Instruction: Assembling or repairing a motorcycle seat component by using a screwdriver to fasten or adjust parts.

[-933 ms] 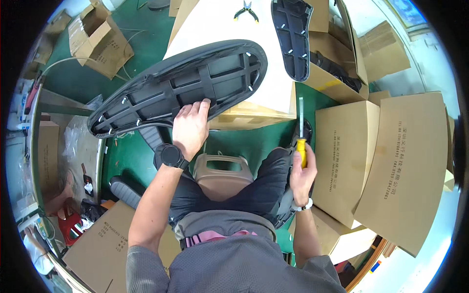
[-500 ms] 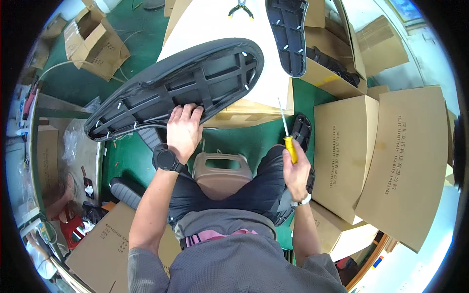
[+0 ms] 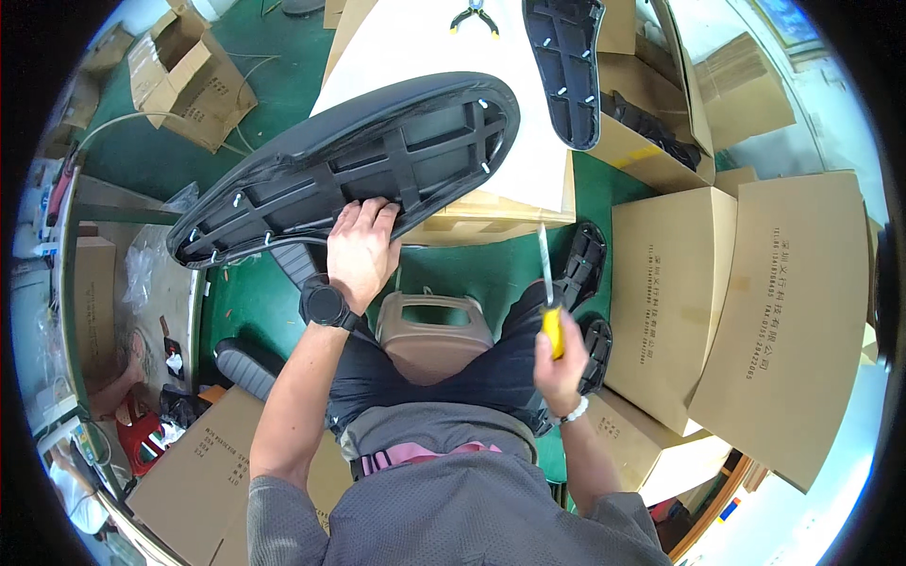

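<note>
A long black padded seat (image 3: 321, 179), ribbed plastic underside facing me, leans over a white-covered work surface (image 3: 368, 57). Several metal studs stick out along its underside. My left hand (image 3: 365, 243) is closed on the near edge of that seat, fingers curled over the rim into the underside. To the right of the stool and away from the seat, my right hand (image 3: 559, 379) grips a screwdriver (image 3: 553, 332) by its yellow handle, the shaft pointing up and away. The right fingers are slightly blurred.
Black-and-yellow pliers (image 3: 475, 17) and a second black seat (image 3: 564, 75) lie on the white cover. A beige stool (image 3: 434, 340) stands between my legs. Large cartons (image 3: 672, 302) crowd the right side; an open box (image 3: 651, 104) holds dark items. Black seats (image 3: 587, 259) also lie on the floor.
My right hand has brought the screwdriver down and slightly left, toward my body. The left hand keeps its hold on the seat, which looks almost unmoved.
</note>
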Tool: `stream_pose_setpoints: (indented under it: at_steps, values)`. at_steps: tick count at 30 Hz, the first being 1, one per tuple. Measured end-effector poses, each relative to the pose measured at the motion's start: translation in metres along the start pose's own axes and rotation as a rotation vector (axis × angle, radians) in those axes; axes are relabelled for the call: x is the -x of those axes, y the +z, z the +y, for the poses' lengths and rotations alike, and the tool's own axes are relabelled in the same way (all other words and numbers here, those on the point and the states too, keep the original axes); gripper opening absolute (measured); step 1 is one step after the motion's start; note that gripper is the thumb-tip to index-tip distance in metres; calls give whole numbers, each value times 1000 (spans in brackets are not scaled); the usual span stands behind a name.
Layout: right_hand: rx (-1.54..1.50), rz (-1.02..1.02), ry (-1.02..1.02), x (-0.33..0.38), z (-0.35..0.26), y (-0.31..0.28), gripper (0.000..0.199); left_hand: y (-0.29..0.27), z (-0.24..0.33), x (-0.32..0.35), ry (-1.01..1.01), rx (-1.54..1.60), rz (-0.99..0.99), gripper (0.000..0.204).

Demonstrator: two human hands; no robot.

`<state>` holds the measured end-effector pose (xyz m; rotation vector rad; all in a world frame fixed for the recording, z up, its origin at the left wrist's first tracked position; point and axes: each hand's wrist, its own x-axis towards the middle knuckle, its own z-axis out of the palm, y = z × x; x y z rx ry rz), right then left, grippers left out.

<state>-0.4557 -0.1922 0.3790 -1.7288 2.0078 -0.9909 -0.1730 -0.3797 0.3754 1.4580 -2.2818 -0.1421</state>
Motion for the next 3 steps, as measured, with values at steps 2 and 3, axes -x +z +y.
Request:
stream_pose_setpoints:
  at_steps: [2, 3]
  values:
    - [28, -329, 107, 17, 9, 10, 44, 0, 0, 1, -3, -5, -10, 46]
    - [39, -564, 211, 19, 15, 13, 44, 0, 0, 0, -7, -12, -16, 45]
